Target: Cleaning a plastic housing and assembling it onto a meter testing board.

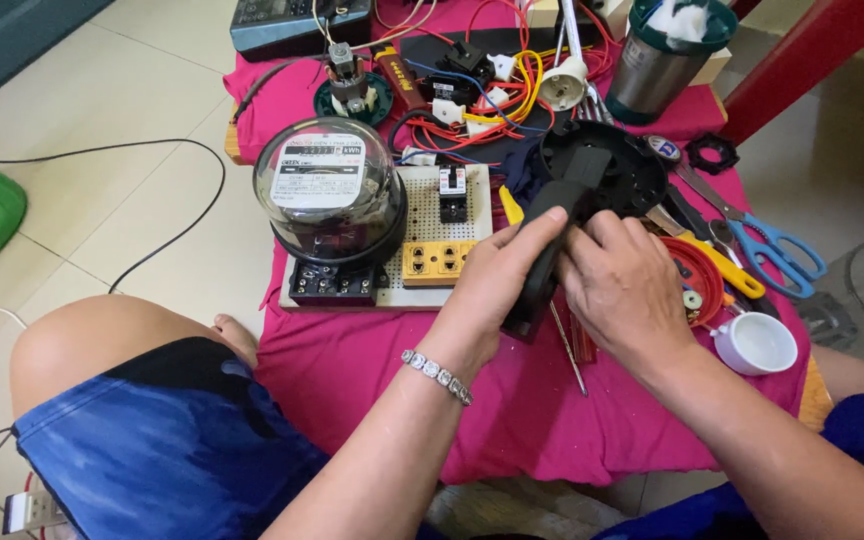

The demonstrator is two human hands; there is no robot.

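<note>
Black plastic housing (pixel 577 215): we grip its handle with left hand (pixel 497 275) and right hand (pixel 627 285); long axis points toward tabletop's far edge.

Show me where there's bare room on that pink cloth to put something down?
Bare pink cloth lies below the white board, left of the left hand. The wires behind are crowded, as are the scissors and white cup beside the right hand.
</note>
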